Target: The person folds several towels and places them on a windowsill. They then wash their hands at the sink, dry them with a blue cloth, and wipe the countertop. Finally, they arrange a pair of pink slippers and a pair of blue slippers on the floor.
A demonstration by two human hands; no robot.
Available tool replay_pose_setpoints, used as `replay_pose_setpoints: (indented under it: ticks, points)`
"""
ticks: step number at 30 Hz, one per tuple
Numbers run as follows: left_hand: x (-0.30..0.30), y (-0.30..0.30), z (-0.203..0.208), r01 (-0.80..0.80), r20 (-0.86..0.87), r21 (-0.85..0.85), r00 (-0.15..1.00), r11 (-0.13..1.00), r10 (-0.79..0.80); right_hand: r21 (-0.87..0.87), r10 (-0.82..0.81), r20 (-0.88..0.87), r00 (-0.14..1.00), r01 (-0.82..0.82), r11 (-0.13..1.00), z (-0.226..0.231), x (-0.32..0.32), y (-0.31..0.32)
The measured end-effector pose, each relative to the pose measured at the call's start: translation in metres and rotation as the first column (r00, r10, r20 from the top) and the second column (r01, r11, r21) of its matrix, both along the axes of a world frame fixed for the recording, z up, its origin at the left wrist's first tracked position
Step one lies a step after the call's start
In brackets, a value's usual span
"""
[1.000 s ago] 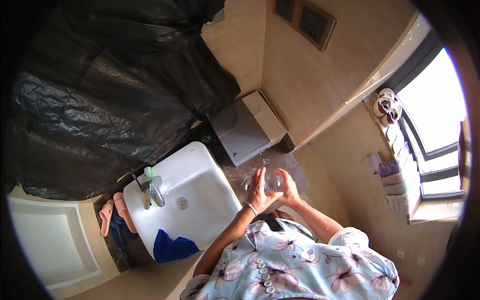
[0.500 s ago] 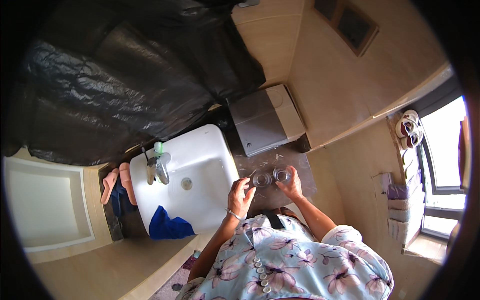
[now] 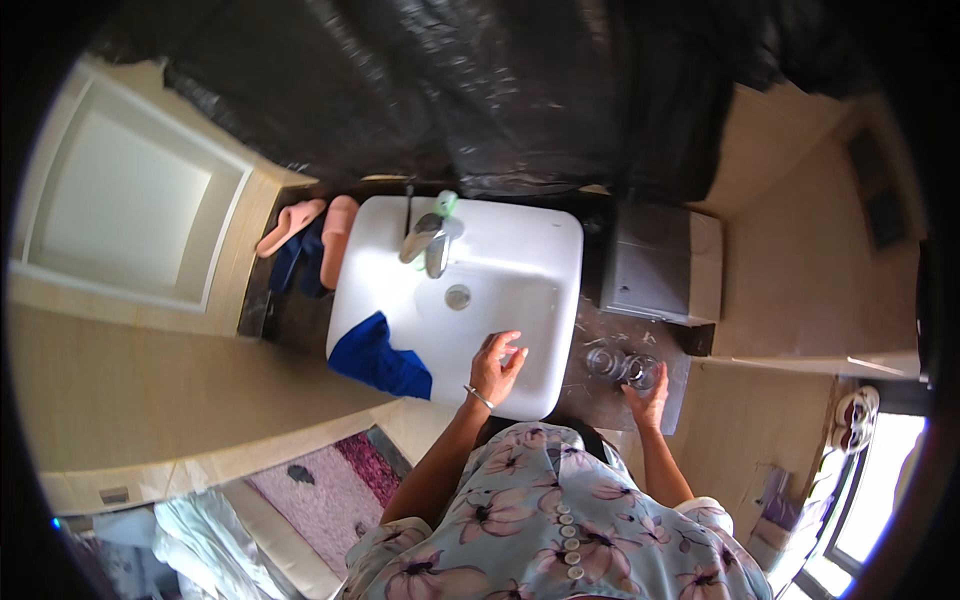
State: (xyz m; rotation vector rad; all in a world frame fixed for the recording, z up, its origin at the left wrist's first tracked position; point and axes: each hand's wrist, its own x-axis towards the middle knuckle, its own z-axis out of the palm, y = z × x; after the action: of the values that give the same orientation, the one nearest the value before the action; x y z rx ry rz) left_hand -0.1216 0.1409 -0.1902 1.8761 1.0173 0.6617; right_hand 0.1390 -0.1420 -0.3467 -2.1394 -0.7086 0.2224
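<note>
Left hand (image 3: 494,372) moved over sink (image 3: 520,260), glasses (image 3: 605,362) standing vertical

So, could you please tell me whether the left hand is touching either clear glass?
Apart: the head view shows the left hand over the white sink, with the sink's right rim between it and both clear glasses.

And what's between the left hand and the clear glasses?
Between the left hand and the clear glasses, the head view shows the white sink's right side, then a strip of dark counter.
</note>
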Motion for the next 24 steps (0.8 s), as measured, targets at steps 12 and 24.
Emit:
replay_pose_setpoints:
  ticks: [12, 24]
  points:
    - [-0.211, 0.078, -0.095, -0.41, -0.477, 0.557, 0.554, 0.722, 0.682, 0.113, 0.199, 0.013, 0.98, -0.199, 0.973, 0.126, -0.027, 0.108]
    - [-0.218, 0.081, 0.019, -0.441, 0.314, -0.376, 0.766, 0.815, 0.56, 0.262, 0.716, -0.636, 0.289, -0.792, 0.552, 0.184, -0.225, 0.316]
